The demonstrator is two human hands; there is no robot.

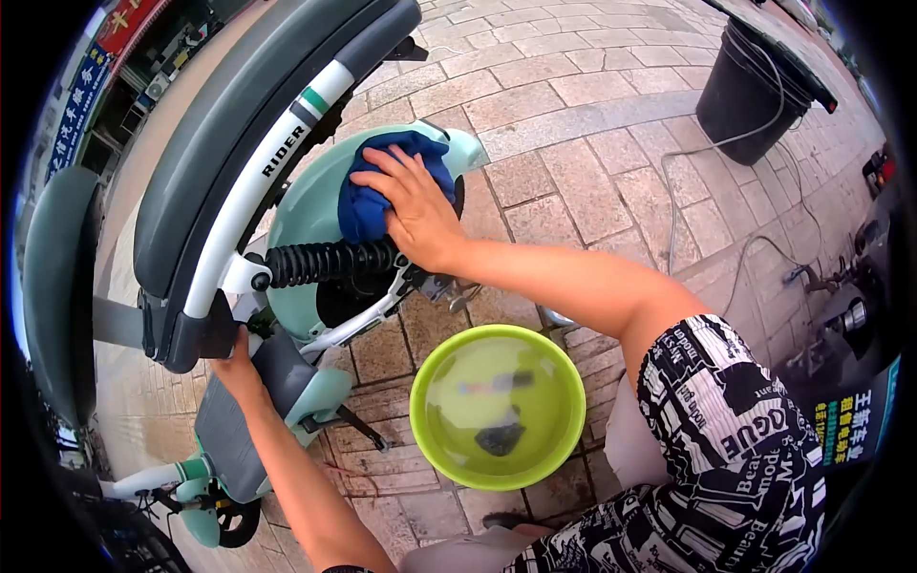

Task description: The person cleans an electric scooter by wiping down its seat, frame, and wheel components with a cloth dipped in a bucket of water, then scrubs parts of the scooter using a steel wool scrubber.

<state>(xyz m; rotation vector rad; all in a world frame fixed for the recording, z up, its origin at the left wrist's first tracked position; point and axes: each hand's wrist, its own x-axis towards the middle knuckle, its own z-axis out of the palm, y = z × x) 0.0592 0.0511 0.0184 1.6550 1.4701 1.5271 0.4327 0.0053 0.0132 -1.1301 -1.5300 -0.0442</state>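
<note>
While the person's right hand lay spread over a crumpled blue cloth against the curved mint-green fender of a scooter, the left hand touched the black end piece below a long dark-grey padded seat; with its fingers partly hidden, I couldn't tell whether it gripped. Near both, a round lime-green basin stood on pinkish stone paving.

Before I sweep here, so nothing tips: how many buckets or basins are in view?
2: a green basin at lower middle, a black bucket at upper right. Others may be hidden.
</note>
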